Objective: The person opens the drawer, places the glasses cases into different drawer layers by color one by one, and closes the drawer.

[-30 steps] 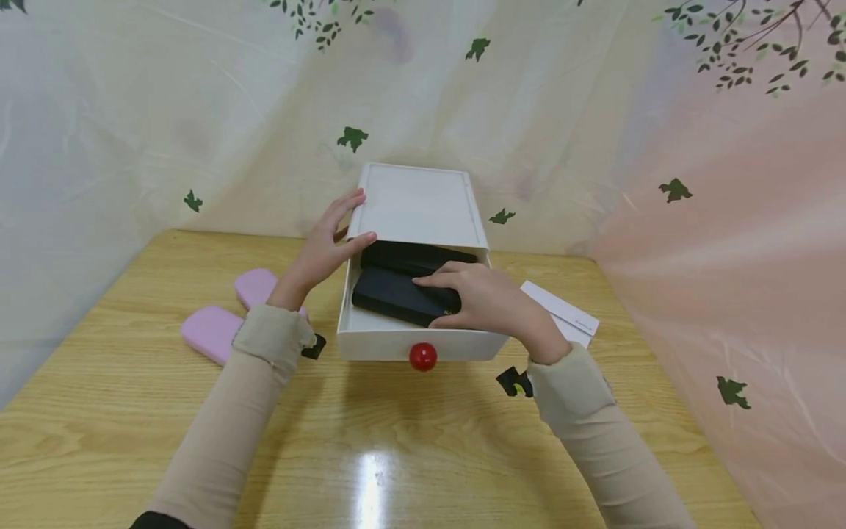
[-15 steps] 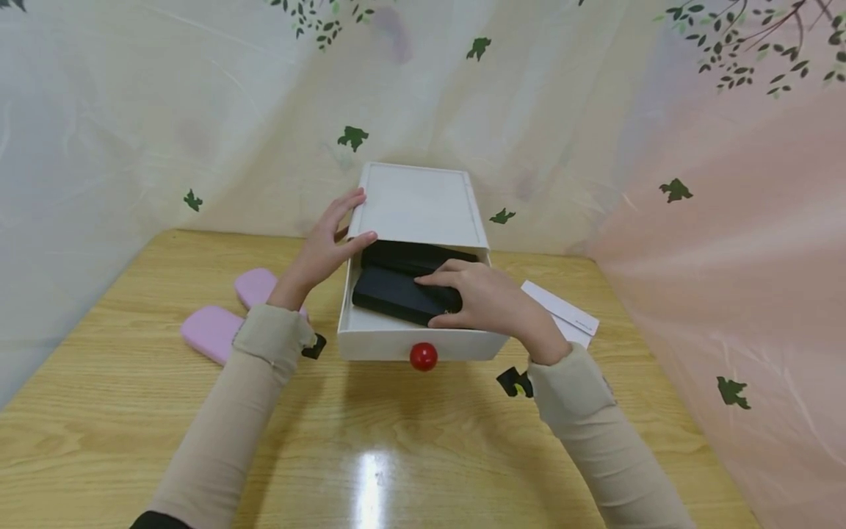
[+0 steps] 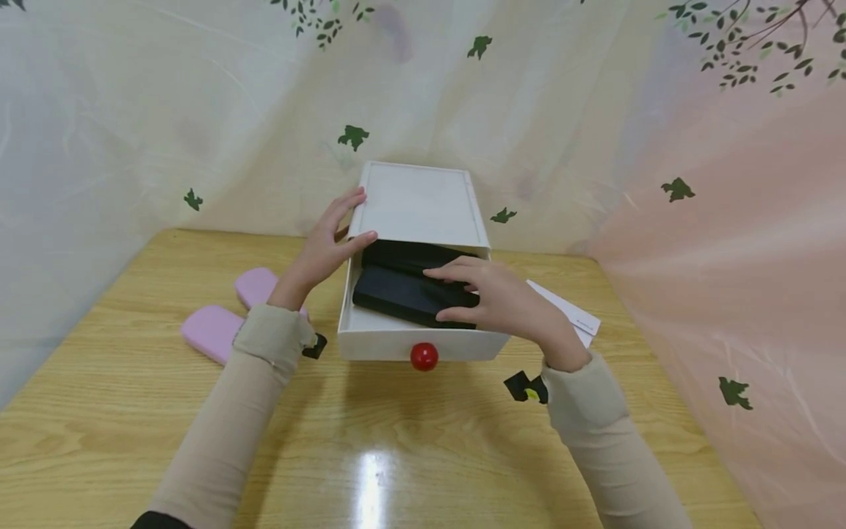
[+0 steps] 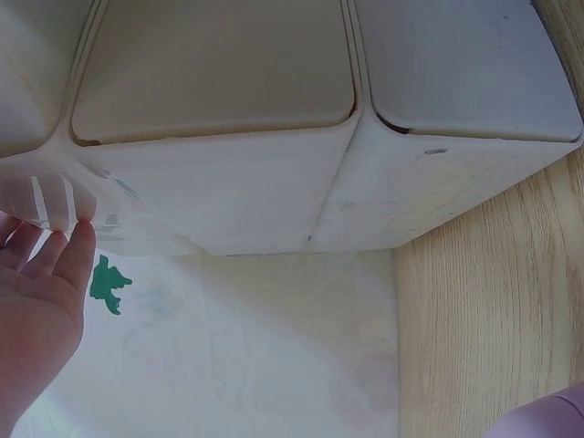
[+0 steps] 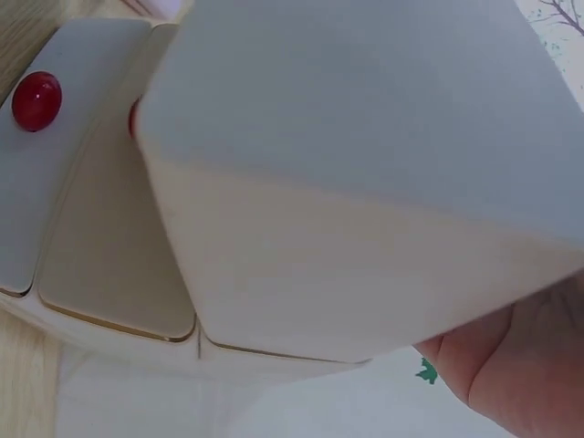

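Observation:
A white cabinet (image 3: 419, 202) has its top drawer (image 3: 377, 344) pulled out, with a red knob (image 3: 424, 357) on the front. Inside lies a black case (image 3: 396, 292), tilted, and another black item (image 3: 403, 254) sits behind it, partly under the cabinet top. My left hand (image 3: 319, 250) rests on the cabinet's upper left edge, fingers extended; the left wrist view shows that hand (image 4: 41, 315) against the cabinet's side. Over the case's right end is my right hand (image 3: 505, 301), fingers loosely bent; contact cannot be told. In the right wrist view, the drawer's outside hides the fingers of that hand (image 5: 529, 370).
Two pink rounded objects (image 3: 214, 332) lie on the wooden table (image 3: 403, 441) at the left. Beside the cabinet on the right lies a white flat item (image 3: 570, 308), partly behind my right hand. A patterned curtain (image 3: 264, 110) hangs behind the table.
My right hand has shifted slightly right, uncovering more of the black case, and its fingers have drawn back from the case. My left hand has stayed in place.

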Motion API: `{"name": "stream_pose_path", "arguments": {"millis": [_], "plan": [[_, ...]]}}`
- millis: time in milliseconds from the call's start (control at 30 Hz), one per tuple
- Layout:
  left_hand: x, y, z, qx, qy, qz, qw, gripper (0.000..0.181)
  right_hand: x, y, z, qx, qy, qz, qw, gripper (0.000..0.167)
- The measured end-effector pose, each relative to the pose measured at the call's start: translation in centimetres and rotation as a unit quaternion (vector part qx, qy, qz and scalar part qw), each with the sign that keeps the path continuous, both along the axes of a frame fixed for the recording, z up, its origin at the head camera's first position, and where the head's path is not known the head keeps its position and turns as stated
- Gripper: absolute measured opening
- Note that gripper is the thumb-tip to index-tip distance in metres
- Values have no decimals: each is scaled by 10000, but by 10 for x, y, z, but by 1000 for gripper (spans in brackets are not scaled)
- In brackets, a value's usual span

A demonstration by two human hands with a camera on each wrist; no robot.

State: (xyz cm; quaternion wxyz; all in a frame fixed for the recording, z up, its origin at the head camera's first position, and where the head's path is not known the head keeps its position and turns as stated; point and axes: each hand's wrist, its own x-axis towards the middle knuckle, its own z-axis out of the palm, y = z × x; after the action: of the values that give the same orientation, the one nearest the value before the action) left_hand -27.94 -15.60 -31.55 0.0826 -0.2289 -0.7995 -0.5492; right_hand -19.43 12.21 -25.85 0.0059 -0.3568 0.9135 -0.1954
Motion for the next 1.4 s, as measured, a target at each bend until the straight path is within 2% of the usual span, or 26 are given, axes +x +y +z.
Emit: {"name": "stream_pose_path", "arguments": {"millis": [233, 367, 700, 933, 1067, 1233, 1400], "plan": [[2, 1, 2, 20, -58, -5, 10000, 66, 11, 11, 6, -674, -184, -71, 9975, 57], [3, 1, 2, 5, -65, 3, 10000, 65, 17, 17, 7, -1033, -127, 53, 9946, 55], [3, 1, 3, 37, -78, -12, 10000, 66, 37, 22, 10, -1574, 5, 386, 9868, 52], [4, 2, 4, 26, -92, -21, 10000, 64, 48, 20, 3, -1852, 271, 626, 9803, 48], [1, 0, 0, 11, -14, -17, 10000, 65, 52, 20, -4, -2057, 354, 733, 9752, 46], [0, 0, -1, -1, 21, -10, 10000, 66, 59, 22, -9, -2462, 530, 567, 9661, 44], [0, 0, 0, 7, 20, -9, 10000, 66, 67, 25, -10, -2694, 368, 494, 9611, 42]]}}
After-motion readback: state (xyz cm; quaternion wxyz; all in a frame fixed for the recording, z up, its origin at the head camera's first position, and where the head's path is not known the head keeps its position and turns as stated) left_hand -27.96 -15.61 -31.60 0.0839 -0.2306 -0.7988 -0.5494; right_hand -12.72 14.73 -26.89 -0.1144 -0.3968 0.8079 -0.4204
